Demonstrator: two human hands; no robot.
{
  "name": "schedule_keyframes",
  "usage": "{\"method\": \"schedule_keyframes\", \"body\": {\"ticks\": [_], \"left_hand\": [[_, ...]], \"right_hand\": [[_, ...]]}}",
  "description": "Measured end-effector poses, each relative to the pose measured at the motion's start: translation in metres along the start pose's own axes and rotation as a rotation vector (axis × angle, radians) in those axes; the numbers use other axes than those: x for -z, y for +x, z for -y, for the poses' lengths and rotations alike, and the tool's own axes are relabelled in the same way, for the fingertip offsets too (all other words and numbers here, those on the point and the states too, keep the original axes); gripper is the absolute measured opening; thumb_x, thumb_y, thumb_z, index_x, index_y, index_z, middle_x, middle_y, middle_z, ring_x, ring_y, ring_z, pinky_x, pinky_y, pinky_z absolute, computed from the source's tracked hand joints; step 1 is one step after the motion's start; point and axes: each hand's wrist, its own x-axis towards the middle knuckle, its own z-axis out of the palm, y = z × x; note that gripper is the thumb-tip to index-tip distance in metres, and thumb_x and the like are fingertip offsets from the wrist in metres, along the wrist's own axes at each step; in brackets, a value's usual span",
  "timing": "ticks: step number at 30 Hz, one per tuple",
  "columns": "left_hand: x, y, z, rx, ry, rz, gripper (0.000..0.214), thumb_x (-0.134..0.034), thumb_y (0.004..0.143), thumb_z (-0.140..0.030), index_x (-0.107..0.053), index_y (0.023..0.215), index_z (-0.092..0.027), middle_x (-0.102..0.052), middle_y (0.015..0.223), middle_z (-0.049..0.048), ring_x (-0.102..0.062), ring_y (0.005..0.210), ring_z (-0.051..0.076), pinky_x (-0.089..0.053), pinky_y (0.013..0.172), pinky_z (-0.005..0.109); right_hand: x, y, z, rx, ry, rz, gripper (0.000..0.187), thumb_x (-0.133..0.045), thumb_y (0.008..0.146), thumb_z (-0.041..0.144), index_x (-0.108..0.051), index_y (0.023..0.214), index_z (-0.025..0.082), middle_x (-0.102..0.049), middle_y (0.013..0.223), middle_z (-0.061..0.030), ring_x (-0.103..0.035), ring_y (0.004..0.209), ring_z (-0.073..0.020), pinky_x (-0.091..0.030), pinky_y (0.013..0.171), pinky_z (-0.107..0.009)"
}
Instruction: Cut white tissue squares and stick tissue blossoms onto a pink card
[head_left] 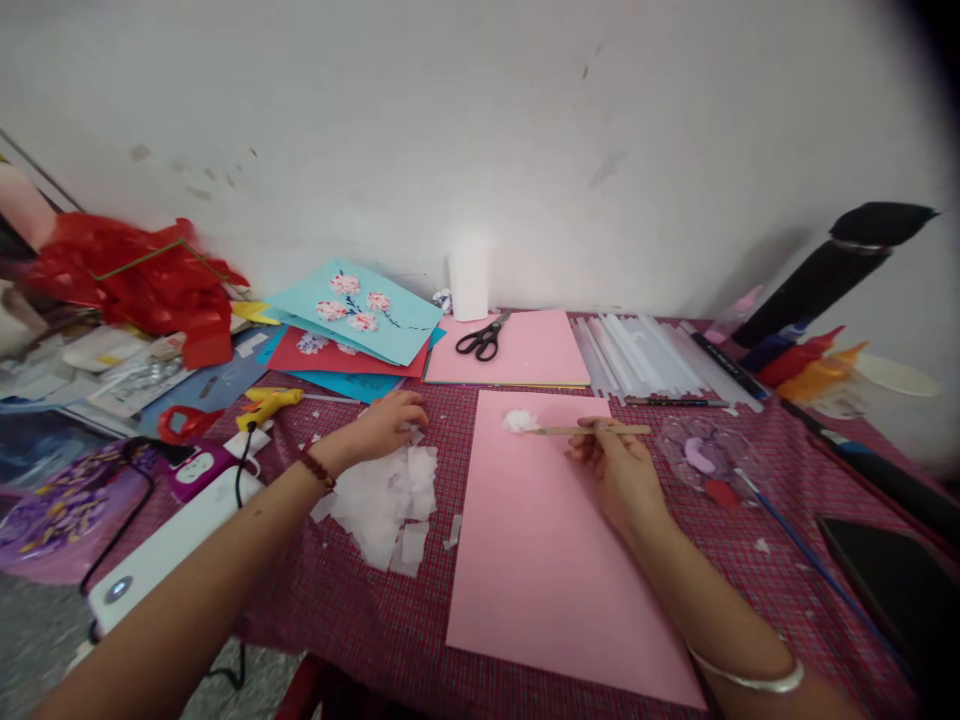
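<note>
My left hand (386, 425) is over the upper edge of a heap of thin white paper pieces (382, 505), its fingers loosely bent and apart near the scraps. My right hand (619, 470) grips a thin flat wooden stick (630, 429) between thumb and fingers. The stick's far end touches a small fluffy white paper tuft (519, 420) near the top of a pink sheet (555, 560). That sheet lies flat on the checked tablecloth, just right of the paper heap. A loose white scrap (453, 532) lies beside its left edge.
Black scissors (482, 340) rest on stacked pink paper (540, 345). Cards with paper flowers (360, 310) lie left of them. A yellow glue gun (268, 406) is further left; glue sticks (637, 355), a palette (701, 455), a paintbrush (802, 545) and a phone (892, 580) are at right.
</note>
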Motion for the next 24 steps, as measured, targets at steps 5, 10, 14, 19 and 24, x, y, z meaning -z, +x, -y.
{"method": "schedule_keyframes", "body": {"ticks": [5, 10, 14, 19, 24], "left_hand": [[0.001, 0.012, 0.003, 0.044, -0.006, 0.004, 0.003, -0.06, 0.067, -0.017, -0.061, 0.065, -0.018, -0.061, 0.102, 0.0096, -0.051, 0.108, 0.027, -0.038, 0.094, 0.04], [0.019, 0.014, -0.003, 0.199, -0.436, -0.162, 0.01, -0.058, 0.067, -0.027, -0.058, 0.063, -0.018, -0.063, 0.086, 0.004, -0.057, 0.085, 0.019, -0.044, 0.073, 0.028], [0.027, 0.016, -0.015, 0.328, -0.767, -0.221, 0.015, -0.06, 0.069, -0.031, -0.058, 0.068, -0.016, -0.054, 0.063, -0.0016, -0.049, 0.058, 0.01, -0.039, 0.056, 0.022], [0.027, 0.021, -0.024, 0.358, -0.811, -0.193, 0.018, -0.062, 0.069, -0.033, -0.057, 0.068, -0.016, -0.048, 0.057, -0.0037, -0.043, 0.05, 0.008, -0.034, 0.049, 0.02], [0.029, 0.017, -0.015, 0.413, -0.643, -0.235, 0.022, -0.063, 0.068, -0.035, -0.056, 0.063, -0.016, -0.041, 0.05, -0.0064, -0.03, 0.043, 0.005, -0.021, 0.042, 0.02]], "right_hand": [[0.0, 0.0, 0.0, -0.009, 0.002, 0.008, 0.023, -0.067, 0.072, 0.037, -0.064, 0.08, 0.016, -0.064, 0.063, -0.0014, -0.056, 0.054, -0.0115, -0.047, 0.055, -0.025], [0.002, 0.002, -0.002, 0.0, 0.0, 0.006, 0.024, -0.067, 0.072, 0.038, -0.064, 0.081, 0.016, -0.064, 0.065, -0.0023, -0.057, 0.055, -0.0121, -0.047, 0.054, -0.025], [0.001, 0.003, -0.002, -0.002, 0.005, 0.006, 0.024, -0.067, 0.072, 0.039, -0.064, 0.081, 0.016, -0.063, 0.064, -0.0017, -0.057, 0.056, -0.012, -0.047, 0.053, -0.025], [0.001, 0.003, -0.002, -0.006, -0.009, 0.008, 0.023, -0.065, 0.073, 0.038, -0.064, 0.081, 0.017, -0.063, 0.065, -0.0016, -0.057, 0.055, -0.0122, -0.047, 0.053, -0.025], [0.003, 0.003, -0.004, 0.006, -0.025, 0.027, 0.023, -0.064, 0.075, 0.039, -0.063, 0.082, 0.017, -0.063, 0.065, -0.0017, -0.057, 0.056, -0.0123, -0.047, 0.055, -0.026]]}}
